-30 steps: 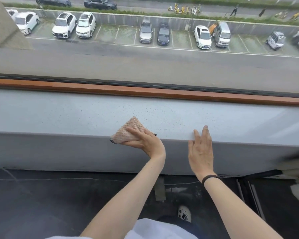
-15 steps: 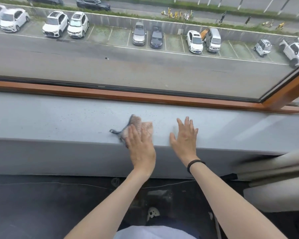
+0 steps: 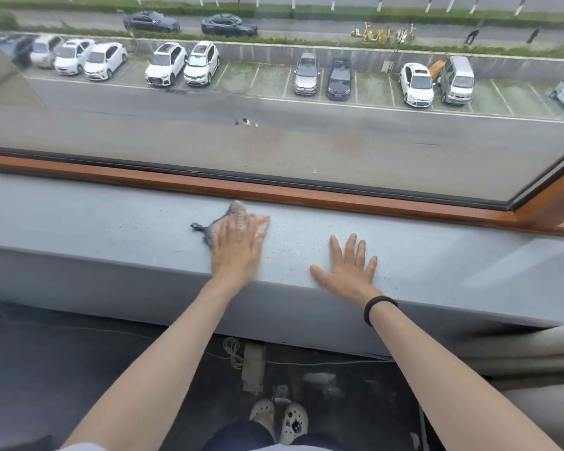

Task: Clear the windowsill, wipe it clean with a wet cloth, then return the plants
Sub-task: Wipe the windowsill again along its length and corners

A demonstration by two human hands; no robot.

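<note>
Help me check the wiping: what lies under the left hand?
A pinkish textured cloth lies under the left hand, pressed flat on the grey speckled windowsill; the hand hides the cloth's middle.

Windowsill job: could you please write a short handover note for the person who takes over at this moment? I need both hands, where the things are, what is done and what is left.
Left hand: flat, fingers straight, pressing the cloth onto the windowsill, towards the window frame.
Right hand: flat on the bare windowsill near its front edge, holding nothing.
Plants: none in view.
Done: the visible windowsill carries no plants, and the cloth is on it.
Left: dark specks show between the hands, so finish wiping, then bring the plants back.
</note>
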